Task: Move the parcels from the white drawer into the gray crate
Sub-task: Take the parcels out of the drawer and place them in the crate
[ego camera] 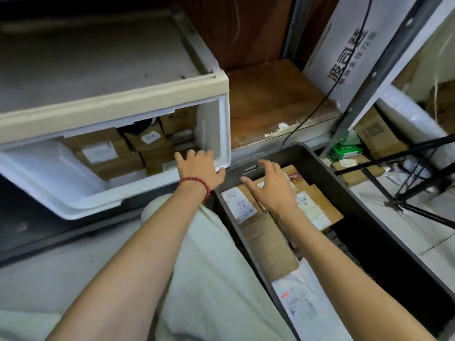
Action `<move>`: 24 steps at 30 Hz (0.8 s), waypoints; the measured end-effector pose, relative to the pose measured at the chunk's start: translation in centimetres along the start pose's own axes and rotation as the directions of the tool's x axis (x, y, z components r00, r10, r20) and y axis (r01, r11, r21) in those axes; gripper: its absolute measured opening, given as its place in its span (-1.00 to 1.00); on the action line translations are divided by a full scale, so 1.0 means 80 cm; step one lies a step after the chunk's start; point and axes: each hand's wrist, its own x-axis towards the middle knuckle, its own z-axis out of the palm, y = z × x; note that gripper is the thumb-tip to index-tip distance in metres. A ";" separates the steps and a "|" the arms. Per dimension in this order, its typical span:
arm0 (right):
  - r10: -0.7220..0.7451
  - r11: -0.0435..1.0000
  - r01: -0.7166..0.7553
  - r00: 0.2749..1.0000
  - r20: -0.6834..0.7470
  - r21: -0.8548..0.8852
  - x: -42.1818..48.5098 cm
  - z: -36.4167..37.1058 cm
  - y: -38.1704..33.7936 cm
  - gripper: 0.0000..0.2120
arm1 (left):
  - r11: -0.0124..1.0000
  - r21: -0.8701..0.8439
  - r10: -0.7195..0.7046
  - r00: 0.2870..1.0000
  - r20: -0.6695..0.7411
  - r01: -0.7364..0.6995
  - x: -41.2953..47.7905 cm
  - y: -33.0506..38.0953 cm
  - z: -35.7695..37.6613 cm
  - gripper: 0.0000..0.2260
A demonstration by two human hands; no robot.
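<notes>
The white drawer is pulled out at the left and holds several brown cardboard parcels with white labels. My left hand, with a red bead bracelet on its wrist, rests on the drawer's front right corner, fingers relaxed and holding nothing. The gray crate stands on the floor at the right and holds several parcels, brown boxes and a white bag. My right hand hovers over those parcels with fingers spread, empty.
A wooden shelf board lies behind the crate, with a black cable across it. A white printed box leans on a metal rack upright. More cartons and a black tripod stand at the right. My knee is between drawer and crate.
</notes>
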 end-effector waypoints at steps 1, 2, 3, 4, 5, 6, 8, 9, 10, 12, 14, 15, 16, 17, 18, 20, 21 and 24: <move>-0.043 0.999 0.043 0.999 -0.007 0.003 0.008 -0.007 -0.020 -0.34 | 0.998 -0.057 -0.030 0.999 -0.015 0.029 -0.002 -0.019 -0.011 -0.51; -0.082 0.997 0.082 0.997 -0.011 0.011 0.015 -0.012 -0.042 -0.35 | 0.995 -0.089 -0.051 0.998 -0.039 0.047 -0.006 -0.040 -0.021 -0.51; -0.121 0.992 0.121 0.993 -0.012 0.024 0.018 -0.014 -0.062 -0.38 | 0.994 -0.091 -0.066 0.996 -0.068 0.059 -0.013 -0.063 -0.027 -0.50; -0.162 0.986 0.162 0.987 -0.011 0.039 0.020 -0.014 -0.084 -0.40 | 0.994 -0.079 -0.083 0.992 -0.098 0.075 -0.022 -0.087 -0.031 -0.51; -0.205 0.978 0.204 0.979 -0.004 0.052 0.020 -0.011 -0.104 -0.43 | 0.993 -0.069 -0.109 0.987 -0.118 0.101 -0.032 -0.110 -0.032 -0.51; -0.248 0.967 0.247 0.969 0.014 0.057 0.018 -0.007 -0.123 -0.44 | 0.988 -0.071 -0.144 0.981 -0.130 0.135 -0.044 -0.131 -0.032 -0.51; -0.333 0.943 0.329 0.940 0.075 0.054 0.013 0.006 -0.160 -0.45 | 0.973 -0.086 -0.224 0.965 -0.137 0.213 -0.071 -0.169 -0.030 -0.51; -0.367 0.930 0.362 0.924 0.109 0.056 0.010 0.013 -0.177 -0.45 | 0.966 -0.085 -0.255 0.958 -0.132 0.245 -0.085 -0.185 -0.029 -0.50; -0.390 0.921 0.385 0.909 0.143 0.061 0.006 0.020 -0.193 -0.44 | 0.959 -0.083 -0.279 0.952 -0.125 0.270 -0.099 -0.200 -0.028 -0.50; -0.406 0.913 0.402 0.890 0.208 0.062 -0.003 0.034 -0.219 -0.42 | 0.947 -0.088 -0.317 0.941 -0.121 0.308 -0.127 -0.226 -0.028 -0.49; -0.414 0.909 0.413 0.874 0.255 0.062 -0.012 0.047 -0.238 -0.41 | 0.938 -0.096 -0.344 0.930 -0.126 0.334 -0.150 -0.247 -0.029 -0.49; -0.420 0.905 0.421 0.865 0.274 0.060 -0.016 0.054 -0.243 -0.40 | 0.934 -0.095 -0.355 0.926 -0.124 0.345 -0.159 -0.256 -0.029 -0.49; -0.423 0.902 0.428 0.856 0.297 0.054 -0.019 0.060 -0.247 -0.40 | 0.930 -0.088 -0.366 0.923 -0.119 0.357 -0.167 -0.263 -0.030 -0.49; -0.419 0.902 0.430 0.848 0.325 0.042 -0.020 0.066 -0.248 -0.39 | 0.926 -0.081 -0.376 0.920 -0.110 0.368 -0.172 -0.270 -0.029 -0.48; -0.406 0.905 0.425 0.842 0.356 0.026 -0.019 0.071 -0.248 -0.38 | 0.923 -0.077 -0.384 0.918 -0.099 0.377 -0.176 -0.276 -0.027 -0.48; -0.358 0.918 0.395 0.837 0.415 -0.006 -0.013 0.078 -0.244 -0.36 | 0.917 -0.080 -0.396 0.915 -0.075 0.390 -0.179 -0.285 -0.022 -0.48; -0.333 0.927 0.375 0.836 0.436 -0.012 -0.009 0.081 -0.241 -0.34 | 0.915 -0.084 -0.400 0.914 -0.067 0.394 -0.178 -0.287 -0.017 -0.48; -0.279 0.948 0.318 0.837 0.470 -0.003 0.004 0.086 -0.233 -0.32 | 0.913 -0.106 -0.399 0.916 -0.042 0.393 -0.167 -0.283 -0.002 -0.48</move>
